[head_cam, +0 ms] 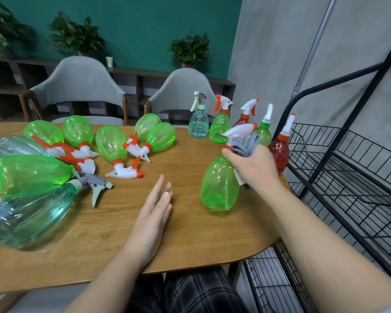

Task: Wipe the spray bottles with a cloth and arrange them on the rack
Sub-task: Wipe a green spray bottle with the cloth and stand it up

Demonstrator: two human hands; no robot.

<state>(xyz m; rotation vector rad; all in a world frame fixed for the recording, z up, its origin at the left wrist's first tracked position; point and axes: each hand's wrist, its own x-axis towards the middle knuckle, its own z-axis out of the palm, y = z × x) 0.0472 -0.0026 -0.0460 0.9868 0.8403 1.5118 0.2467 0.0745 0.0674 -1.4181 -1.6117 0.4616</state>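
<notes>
Table [122, 245]: wooden top with a rounded right end; its left and near edges are cut off by the frame.
Rack [359, 177]: black wire shelving just beside the table's right end; its wire shelves show no bottles, and its top and right side run out of view.
Chairs [77, 86]: two grey upholstered seats behind the table, partly hidden by it.
Lying bottles [111, 143]: green, teal and clear spray bottles on their sides across the left half of the table; those at the far left are blurred and cut off.
Standing bottles [198, 123]: one teal, two green and two red, upright at the far right corner near the rack, some hidden behind the right hand.
Held bottle [219, 186]: green, upright on the table; no brand or writing is legible on any bottle.
Right hand [255, 166]: fingers clasp the held bottle's neck together with the cloth.
Left hand [155, 213]: released, fingers straight, above the table, grasping nothing.
Cloth [246, 143]: grey, bunched against the white trigger head, mostly hidden by the fingers.
</notes>
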